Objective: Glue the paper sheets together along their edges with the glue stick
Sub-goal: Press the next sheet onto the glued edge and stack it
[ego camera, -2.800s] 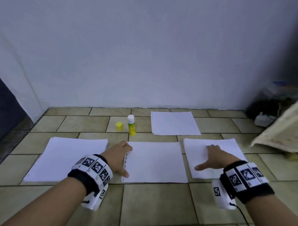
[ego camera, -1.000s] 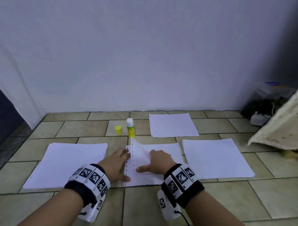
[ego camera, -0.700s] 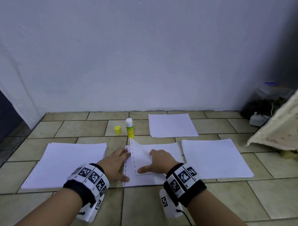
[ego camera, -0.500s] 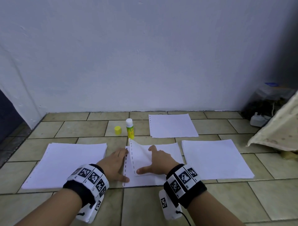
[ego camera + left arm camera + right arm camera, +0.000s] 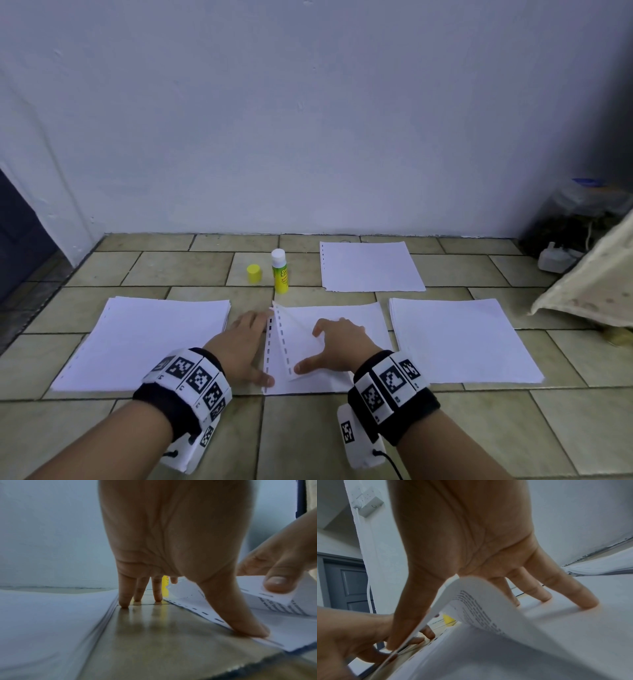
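Two white sheets (image 5: 342, 315) lie one on the other on the tiled floor between my hands. My left hand (image 5: 246, 342) lies flat beside them, its thumb (image 5: 247, 627) pressing the lower sheet's punched edge. My right hand (image 5: 339, 346) rests on the top sheet (image 5: 530, 622), fingers spread on it and thumb (image 5: 276, 584) against its left edge, which curls up off the lower sheet. Printed text shows on its underside. The yellow glue stick (image 5: 280, 272) stands uncapped just behind the sheets, its yellow cap (image 5: 254, 273) to its left.
A thick paper stack (image 5: 147, 339) lies left of my left hand and another stack (image 5: 459, 339) to the right. A single sheet (image 5: 370, 265) lies near the wall. A cloth-covered object (image 5: 596, 284) and clutter (image 5: 561, 257) fill the right corner.
My right hand left the right stack and brought a sheet onto the middle one. Over the last second it has kept the sheet's left edge raised; my left hand stayed put.
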`<act>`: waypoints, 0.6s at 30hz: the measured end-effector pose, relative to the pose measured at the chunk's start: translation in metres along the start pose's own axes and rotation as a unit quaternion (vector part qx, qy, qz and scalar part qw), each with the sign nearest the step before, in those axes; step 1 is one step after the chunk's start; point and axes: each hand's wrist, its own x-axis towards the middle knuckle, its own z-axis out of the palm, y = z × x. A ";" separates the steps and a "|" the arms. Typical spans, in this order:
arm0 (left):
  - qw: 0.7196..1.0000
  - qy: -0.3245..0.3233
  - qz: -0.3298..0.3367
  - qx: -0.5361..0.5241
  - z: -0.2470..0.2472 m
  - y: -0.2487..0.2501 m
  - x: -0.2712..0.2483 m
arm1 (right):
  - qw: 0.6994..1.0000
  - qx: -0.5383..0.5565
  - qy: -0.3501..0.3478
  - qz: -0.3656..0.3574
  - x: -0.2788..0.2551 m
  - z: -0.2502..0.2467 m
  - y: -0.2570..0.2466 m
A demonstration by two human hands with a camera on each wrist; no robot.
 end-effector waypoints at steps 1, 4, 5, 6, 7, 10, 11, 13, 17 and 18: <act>1.000 -0.001 0.001 -0.002 -0.001 0.001 0.000 | 1.000 -0.001 -0.001 0.000 0.000 0.000 0.000; 1.000 0.002 0.003 -0.009 -0.004 0.005 0.001 | 1.000 0.010 -0.003 -0.001 -0.001 0.000 0.002; 1.000 0.009 0.003 -0.025 -0.005 0.006 0.000 | 1.000 0.013 -0.004 -0.002 -0.001 0.001 0.002; 0.999 0.016 0.002 -0.039 -0.005 0.007 0.000 | 1.000 0.015 -0.005 -0.001 -0.001 0.001 0.003; 0.999 0.019 -0.001 -0.045 -0.006 0.008 -0.001 | 1.000 0.018 -0.006 0.001 -0.001 0.001 0.003; 1.000 0.003 0.006 -0.011 -0.006 0.006 -0.002 | 1.000 0.019 -0.007 0.003 0.000 0.001 0.003; 1.000 -0.005 0.010 0.010 -0.006 0.005 -0.002 | 1.000 0.016 -0.007 0.003 0.000 0.001 0.003; 0.999 -0.014 0.011 0.029 -0.005 0.003 -0.002 | 1.000 0.011 -0.006 0.004 0.001 0.001 0.002; 0.999 -0.015 0.013 0.036 -0.006 0.003 -0.001 | 1.000 0.009 -0.005 0.008 0.002 0.002 0.002; 0.999 -0.017 0.013 0.038 -0.006 0.002 0.000 | 1.000 0.007 -0.004 0.009 0.002 0.003 0.002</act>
